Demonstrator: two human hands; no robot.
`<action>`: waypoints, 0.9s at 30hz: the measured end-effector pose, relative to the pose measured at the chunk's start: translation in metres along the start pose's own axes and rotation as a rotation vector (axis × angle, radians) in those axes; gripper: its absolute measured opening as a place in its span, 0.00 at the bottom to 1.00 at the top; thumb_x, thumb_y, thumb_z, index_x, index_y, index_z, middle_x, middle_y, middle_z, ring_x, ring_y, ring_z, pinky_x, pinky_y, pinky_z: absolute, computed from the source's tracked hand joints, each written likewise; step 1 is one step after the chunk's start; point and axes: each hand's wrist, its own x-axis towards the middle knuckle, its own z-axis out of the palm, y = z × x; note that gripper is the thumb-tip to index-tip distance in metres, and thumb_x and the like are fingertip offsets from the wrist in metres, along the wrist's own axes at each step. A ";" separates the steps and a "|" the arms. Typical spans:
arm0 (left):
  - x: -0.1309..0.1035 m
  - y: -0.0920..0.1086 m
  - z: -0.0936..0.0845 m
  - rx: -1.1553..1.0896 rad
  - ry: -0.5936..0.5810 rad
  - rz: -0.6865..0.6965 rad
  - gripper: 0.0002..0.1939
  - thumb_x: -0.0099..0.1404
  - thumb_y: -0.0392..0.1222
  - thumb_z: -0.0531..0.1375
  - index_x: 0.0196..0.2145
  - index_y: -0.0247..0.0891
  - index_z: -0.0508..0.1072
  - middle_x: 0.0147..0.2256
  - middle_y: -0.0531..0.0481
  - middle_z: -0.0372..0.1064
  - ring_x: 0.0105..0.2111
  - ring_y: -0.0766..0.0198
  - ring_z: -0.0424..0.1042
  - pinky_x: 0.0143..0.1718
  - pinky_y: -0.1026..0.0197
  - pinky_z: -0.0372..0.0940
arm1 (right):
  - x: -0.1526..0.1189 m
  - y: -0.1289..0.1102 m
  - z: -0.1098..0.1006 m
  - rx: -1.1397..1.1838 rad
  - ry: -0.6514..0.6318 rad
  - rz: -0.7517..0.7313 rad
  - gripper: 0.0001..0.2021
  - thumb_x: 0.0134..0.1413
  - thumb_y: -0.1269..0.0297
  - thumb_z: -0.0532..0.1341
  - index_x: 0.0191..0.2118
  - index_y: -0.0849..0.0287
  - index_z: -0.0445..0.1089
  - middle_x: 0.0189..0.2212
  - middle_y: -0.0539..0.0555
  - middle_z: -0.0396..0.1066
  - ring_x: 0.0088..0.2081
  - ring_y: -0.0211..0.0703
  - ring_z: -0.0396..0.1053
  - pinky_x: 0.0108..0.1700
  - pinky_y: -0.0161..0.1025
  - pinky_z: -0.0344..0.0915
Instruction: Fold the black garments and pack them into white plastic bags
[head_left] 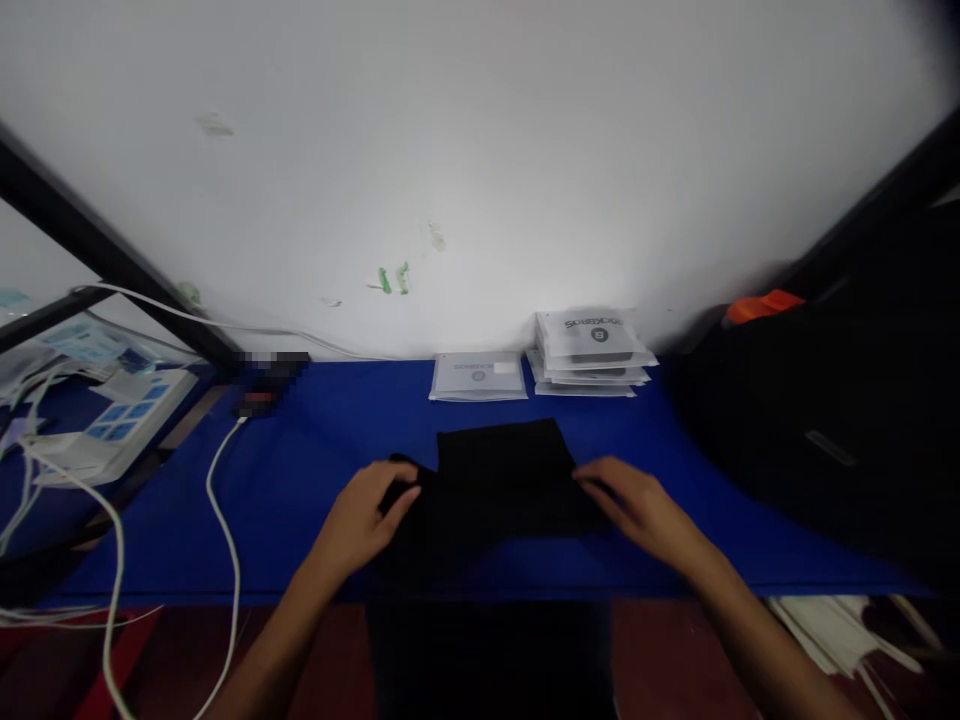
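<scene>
A piece of black cloth (499, 490) lies on the blue table in front of me, with its upper part folded into a flat rectangle. At the cloth's left edge, my left hand (371, 510) has its thumb and fingers closed on the dark fabric. The fingers of my right hand (634, 500) pinch the opposite edge, near the fold's right corner. The fabric is so dark that its layers and exact kind cannot be made out.
Behind the cloth lie a frosted zip bag (476, 378) and a stack of similar bags (592, 350) against the wall. A large black bag (810, 430) takes up the right side. White cables (225, 500) and a white box (124, 420) are at left on the blue table (337, 410).
</scene>
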 end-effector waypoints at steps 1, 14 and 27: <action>0.018 -0.003 0.006 0.037 -0.007 -0.001 0.14 0.70 0.48 0.57 0.50 0.41 0.71 0.44 0.45 0.74 0.44 0.53 0.74 0.46 0.50 0.69 | 0.016 0.011 0.003 -0.056 0.087 0.003 0.11 0.66 0.66 0.55 0.50 0.55 0.70 0.42 0.57 0.76 0.44 0.49 0.75 0.46 0.49 0.74; 0.067 0.028 -0.005 -0.039 -0.003 0.266 0.03 0.68 0.38 0.58 0.38 0.39 0.71 0.37 0.47 0.73 0.42 0.56 0.71 0.46 0.51 0.64 | 0.054 0.028 0.004 -0.014 0.125 -0.180 0.08 0.63 0.69 0.57 0.46 0.57 0.70 0.39 0.57 0.72 0.42 0.48 0.69 0.45 0.49 0.68; 0.040 -0.064 0.012 0.110 0.027 -0.366 0.14 0.57 0.48 0.65 0.39 0.39 0.74 0.48 0.41 0.72 0.51 0.43 0.66 0.53 0.39 0.60 | 0.034 0.018 0.019 -0.069 0.101 -0.176 0.09 0.63 0.68 0.58 0.48 0.59 0.69 0.37 0.57 0.73 0.40 0.47 0.70 0.44 0.46 0.68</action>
